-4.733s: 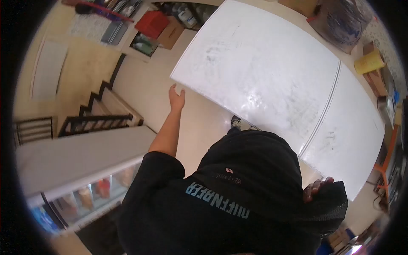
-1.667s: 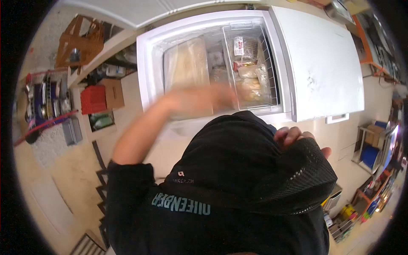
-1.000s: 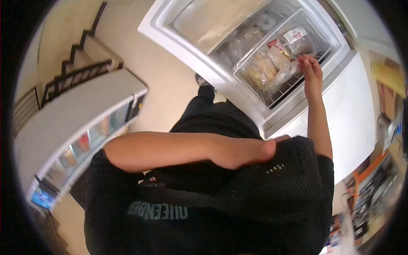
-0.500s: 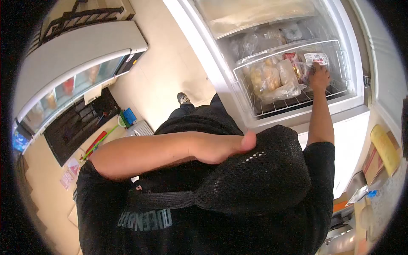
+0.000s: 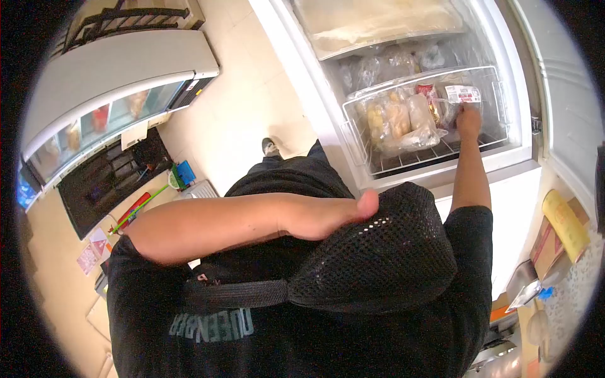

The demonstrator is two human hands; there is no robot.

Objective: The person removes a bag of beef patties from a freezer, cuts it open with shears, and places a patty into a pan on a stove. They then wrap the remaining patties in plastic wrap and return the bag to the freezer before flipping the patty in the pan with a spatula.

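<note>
My right hand (image 5: 467, 123) is down inside the wire basket (image 5: 403, 167) of an open chest freezer (image 5: 529, 151). Its fingers are curled at the lower edge of a clear package with a white and red label (image 5: 463, 94). Left of it in the basket lie a red packet (image 5: 428, 94) and clear bags of pale food (image 5: 387, 120). My left hand (image 5: 328, 220) is across my chest, thumb up, at a black mesh bag (image 5: 378, 264); its fingers are hidden behind the mesh, which it appears to hold.
A large pale wrapped slab (image 5: 378, 25) and more clear bags (image 5: 384, 66) lie in the freezer beyond the basket. A glass-fronted display fridge (image 5: 138, 75) stands at left, near a dark mat (image 5: 113, 176). A yellow roll (image 5: 564, 223) is at the right.
The freezer, closed at first, was opened. My right hand moved from the mesh bag into the basket and onto the labelled package. My left arm came across my chest to the mesh bag.
</note>
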